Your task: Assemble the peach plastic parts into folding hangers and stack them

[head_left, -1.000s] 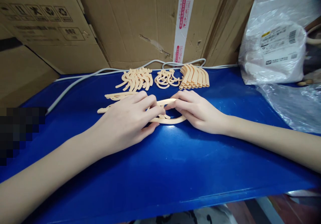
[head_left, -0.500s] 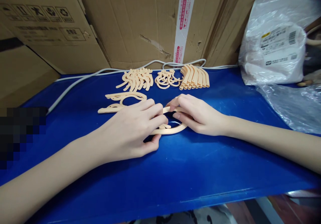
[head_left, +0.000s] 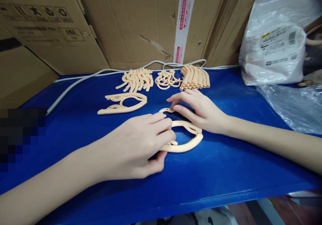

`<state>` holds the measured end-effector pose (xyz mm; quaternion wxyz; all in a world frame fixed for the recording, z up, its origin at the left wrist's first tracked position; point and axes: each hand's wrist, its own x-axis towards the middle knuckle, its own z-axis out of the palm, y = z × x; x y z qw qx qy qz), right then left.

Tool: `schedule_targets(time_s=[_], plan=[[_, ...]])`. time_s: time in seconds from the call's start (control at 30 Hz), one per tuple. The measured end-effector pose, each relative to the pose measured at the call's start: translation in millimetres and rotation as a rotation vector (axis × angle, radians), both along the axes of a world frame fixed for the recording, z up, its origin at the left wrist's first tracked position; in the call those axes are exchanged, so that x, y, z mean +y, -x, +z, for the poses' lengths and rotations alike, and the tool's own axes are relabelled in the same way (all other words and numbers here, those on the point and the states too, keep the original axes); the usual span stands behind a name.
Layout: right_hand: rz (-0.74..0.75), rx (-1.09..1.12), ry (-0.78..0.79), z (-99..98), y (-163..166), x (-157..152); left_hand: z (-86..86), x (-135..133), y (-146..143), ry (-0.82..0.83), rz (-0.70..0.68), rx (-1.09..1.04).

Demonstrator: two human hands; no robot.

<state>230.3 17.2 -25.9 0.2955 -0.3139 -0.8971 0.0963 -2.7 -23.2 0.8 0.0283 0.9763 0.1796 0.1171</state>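
My left hand [head_left: 141, 142] is closed around a beige folding clothes hanger [head_left: 186, 147], low over the blue table; its fingers cover the hanger's left part. The hanger's curved arms are folded together, meeting at the joint on the right. Just beyond it, a beige hook [head_left: 165, 110] shows above my left fingertips. My right hand [head_left: 198, 109] has thumb and fingertips at the hook's right end, in a loose pinch; whether the hook joins the hanger is hidden. Behind my left hand lies another folded hanger [head_left: 123, 109].
Along the back of the blue table [head_left: 201, 181] lie piles of curved arm pieces [head_left: 137, 80], hooks [head_left: 167, 80] and tubular arm pieces [head_left: 195, 78]. A white cable [head_left: 100, 72] runs behind them. Cardboard boxes [head_left: 141, 20] stand at the back, plastic bags [head_left: 274, 53] at the right.
My left hand has moved nearer and slightly right with the folding hanger. My right hand has come off the hanger's arms and is now at the hook, which has come into view.
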Motion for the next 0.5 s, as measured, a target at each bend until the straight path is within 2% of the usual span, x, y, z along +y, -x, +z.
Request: schedule_targets(time_s=[0.13, 0.33, 0.4, 0.5], plan=[[-0.113, -0.093, -0.055, -2.4, 1.3, 2.1, 1.0, -3.3, -0.6, 0.064, -0.013, 0.011], [-0.187, -0.264, -0.267, -0.8, 1.4, -6.8, 1.6, -4.1, 0.1, 0.119, 0.001, 0.03], [-0.212, -0.248, -0.234, -0.4, 0.4, -6.8, 1.2, -3.2, 0.5, 0.137, 0.002, 0.036], [-0.249, -0.09, -0.076, 1.2, -2.1, -2.2, 0.6, -1.9, 1.0, 0.138, 0.004, 0.035]])
